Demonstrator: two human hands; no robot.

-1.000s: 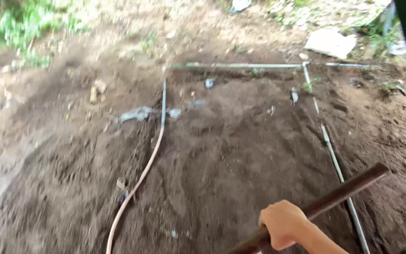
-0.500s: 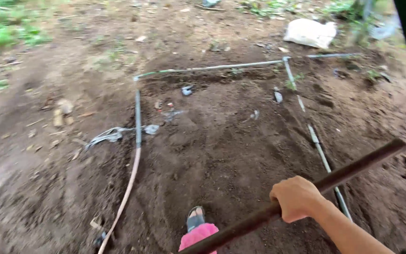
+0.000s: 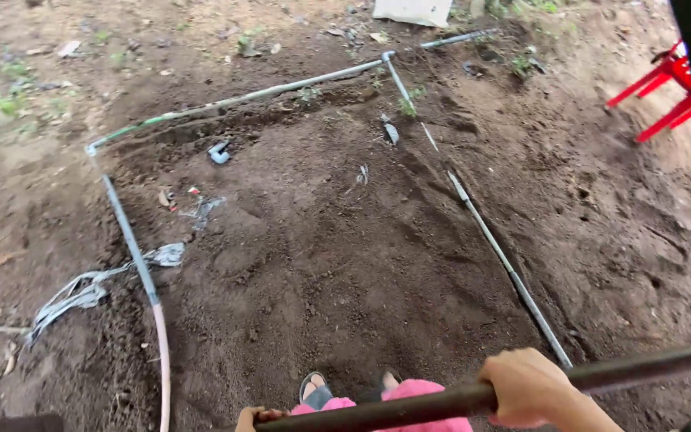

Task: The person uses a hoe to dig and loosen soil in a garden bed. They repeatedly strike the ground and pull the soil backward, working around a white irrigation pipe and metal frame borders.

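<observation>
My right hand [image 3: 528, 386] is closed around a long dark pole [image 3: 625, 372] that runs almost level across the bottom of the view. My left hand [image 3: 251, 417] shows only as fingertips at the bottom edge, gripping the same pole near its lower left end. Below the pole I see my pink trousers [image 3: 409, 392] and a sandalled foot [image 3: 314, 390] on loose dark soil [image 3: 337, 264]. The pole's working end is out of sight.
Thin grey pipes frame the dug soil: one along the back [image 3: 233, 100], one on the left [image 3: 129, 236] that joins a pale hose [image 3: 161, 360], one on the right [image 3: 497, 248]. Grey plastic scraps [image 3: 81, 292] lie at the left. A red frame [image 3: 661, 92] stands far right.
The view has tilted down and swung right. The pole has dropped from a slant to nearly level. My left hand and my feet have come into view, and the red frame too.
</observation>
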